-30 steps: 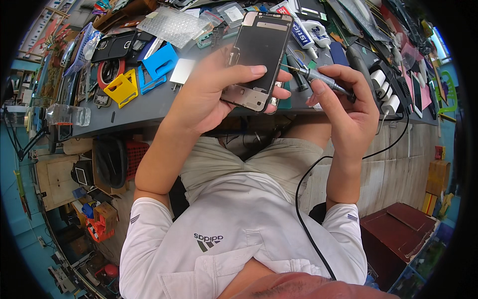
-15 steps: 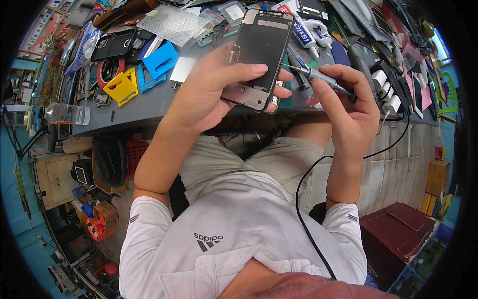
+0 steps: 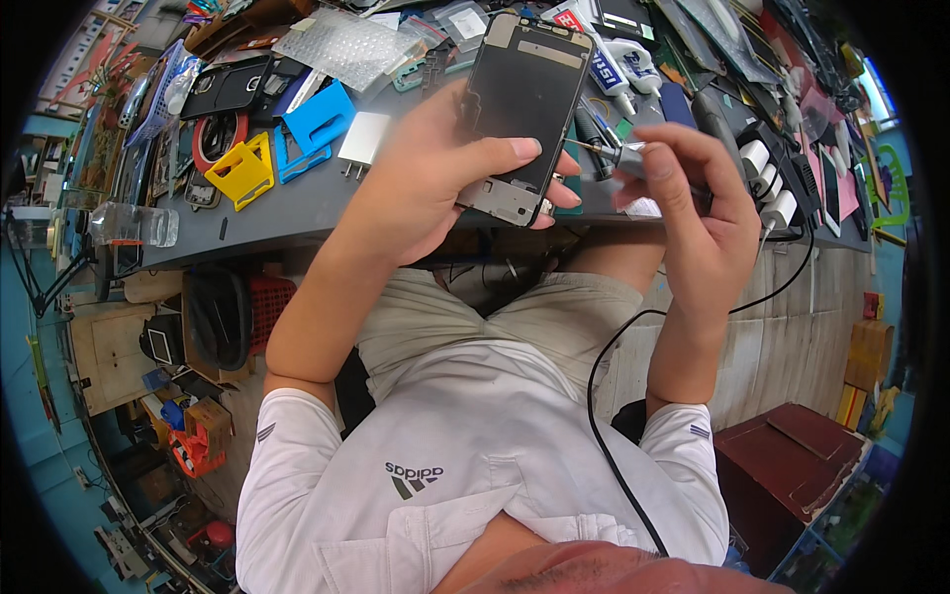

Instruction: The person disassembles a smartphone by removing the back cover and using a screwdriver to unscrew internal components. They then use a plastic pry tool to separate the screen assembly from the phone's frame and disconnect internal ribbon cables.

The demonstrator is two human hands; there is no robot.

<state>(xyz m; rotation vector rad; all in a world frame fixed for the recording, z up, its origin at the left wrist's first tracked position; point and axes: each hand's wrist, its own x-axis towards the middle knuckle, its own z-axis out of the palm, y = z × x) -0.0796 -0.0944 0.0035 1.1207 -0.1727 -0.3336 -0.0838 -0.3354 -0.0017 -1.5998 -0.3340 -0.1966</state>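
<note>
My left hand grips a phone screen, a black panel with a silver strip at its near end, raised above the desk's front edge. The thumb lies across the panel's dark face, and fingertips show past its right edge. Small metal parts are partly visible beside those fingertips. In my right hand is a slim grey screwdriver-like tool, pinched between thumb and fingers. Its thin metal shaft points left, with the tip at or very close to the panel's right edge; contact cannot be made out. Motion blurs the tool and fingers.
On the grey desk sit blue and yellow plastic stands, a white charger, bubble wrap and a glue tube. A power strip with white plugs is beside my right hand. A black cable crosses my shirt.
The phone screen has shifted slightly right and turned a little. My right hand has moved slightly right with the tool, whose shaft now lies flatter.
</note>
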